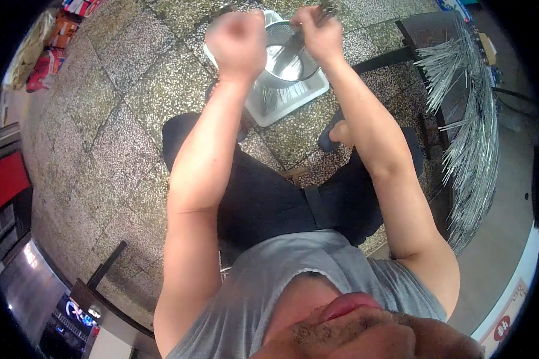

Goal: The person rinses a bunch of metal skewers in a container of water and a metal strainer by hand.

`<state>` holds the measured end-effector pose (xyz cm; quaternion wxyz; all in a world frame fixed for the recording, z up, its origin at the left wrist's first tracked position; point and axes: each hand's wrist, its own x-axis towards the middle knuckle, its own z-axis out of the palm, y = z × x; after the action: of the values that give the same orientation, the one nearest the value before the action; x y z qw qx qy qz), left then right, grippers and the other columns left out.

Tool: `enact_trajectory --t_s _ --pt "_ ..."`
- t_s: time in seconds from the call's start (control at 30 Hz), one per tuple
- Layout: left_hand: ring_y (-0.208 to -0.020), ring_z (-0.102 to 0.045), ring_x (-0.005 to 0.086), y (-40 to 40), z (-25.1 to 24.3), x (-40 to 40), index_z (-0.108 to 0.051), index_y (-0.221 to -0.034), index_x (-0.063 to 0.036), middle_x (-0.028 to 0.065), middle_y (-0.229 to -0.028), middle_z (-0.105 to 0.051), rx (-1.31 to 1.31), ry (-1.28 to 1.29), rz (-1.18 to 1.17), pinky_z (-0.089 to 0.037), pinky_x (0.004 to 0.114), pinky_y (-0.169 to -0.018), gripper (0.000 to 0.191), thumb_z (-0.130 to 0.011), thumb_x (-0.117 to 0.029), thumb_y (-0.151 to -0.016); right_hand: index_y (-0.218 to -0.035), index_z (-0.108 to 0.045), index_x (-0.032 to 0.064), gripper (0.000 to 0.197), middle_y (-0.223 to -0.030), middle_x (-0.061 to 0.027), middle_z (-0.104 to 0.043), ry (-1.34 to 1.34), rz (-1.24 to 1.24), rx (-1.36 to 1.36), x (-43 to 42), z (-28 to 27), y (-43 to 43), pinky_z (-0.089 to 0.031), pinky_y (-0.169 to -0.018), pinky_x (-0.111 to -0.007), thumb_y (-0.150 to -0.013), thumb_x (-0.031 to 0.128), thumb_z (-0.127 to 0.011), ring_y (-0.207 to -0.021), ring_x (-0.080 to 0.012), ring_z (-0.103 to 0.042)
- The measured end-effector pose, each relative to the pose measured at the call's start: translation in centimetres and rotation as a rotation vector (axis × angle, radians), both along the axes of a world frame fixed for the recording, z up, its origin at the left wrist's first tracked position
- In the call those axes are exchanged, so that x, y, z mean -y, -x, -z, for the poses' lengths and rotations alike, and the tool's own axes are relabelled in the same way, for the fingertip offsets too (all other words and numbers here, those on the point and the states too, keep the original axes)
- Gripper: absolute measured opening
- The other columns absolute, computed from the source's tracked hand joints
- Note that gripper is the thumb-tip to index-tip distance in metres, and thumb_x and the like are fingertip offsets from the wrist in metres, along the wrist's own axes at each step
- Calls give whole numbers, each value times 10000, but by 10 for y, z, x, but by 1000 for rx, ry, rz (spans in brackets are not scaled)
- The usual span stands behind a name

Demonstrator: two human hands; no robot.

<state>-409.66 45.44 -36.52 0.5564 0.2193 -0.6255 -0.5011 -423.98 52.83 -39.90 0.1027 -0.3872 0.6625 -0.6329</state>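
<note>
My left hand (pixel 237 45) is a blurred fist to the left of a round metal mesh strainer (pixel 275 37). A small dark thing shows just past its knuckles, and whether the fist holds it is unclear. My right hand (pixel 322 38) grips a bundle of thin grey strands (pixel 293 47) at the strainer's right rim. One end of that bundle sticks out above the fingers; the other, blurred by motion, slants down into the strainer. Beneath is a white plastic tray (pixel 266 120) on the floor, with thin straight strands visible inside it.
A large heap of thin silvery strands (pixel 471 130) lies over a dark-framed bench (pixel 382 58) at right. Speckled floor tiles (pixel 121 130) surround my feet. Colourful packages (pixel 47 67) sit at upper left. Dark-edged furniture (pixel 112 309) stands at lower left.
</note>
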Motion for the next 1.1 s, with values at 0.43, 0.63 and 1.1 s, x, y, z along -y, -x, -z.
enact_trajectory --t_s 0.43,0.63,1.1 --pt "-483 -472 217 -4 -9 0 -542 -608 -9 90 -537 -499 89 151 -54 -364 335 -473 205 -604 -79 -791 -734 -583 -12 272 -616 -70 -600 -313 136 -11 -2 -32 -9 -450 -564 -343 -863 228 -588 -584 -172 -577" --pt "-523 -484 164 -3 -11 2 -540 -631 -12 70 -571 -521 34 303 -110 -380 295 -503 208 -604 -89 -814 -700 -575 -16 312 -584 -71 -588 -330 262 -5 7 -23 0 -456 -552 -365 -867 247 -584 -569 -198 -584" --pt "-615 -570 221 -3 -7 6 -586 -680 -17 82 -661 -592 -54 287 -128 -440 332 -571 101 -622 -65 -761 -716 -560 -9 292 -596 -51 -560 -65 35 192 5 -37 0 -440 -544 -329 -890 226 -559 -566 -148 -549"
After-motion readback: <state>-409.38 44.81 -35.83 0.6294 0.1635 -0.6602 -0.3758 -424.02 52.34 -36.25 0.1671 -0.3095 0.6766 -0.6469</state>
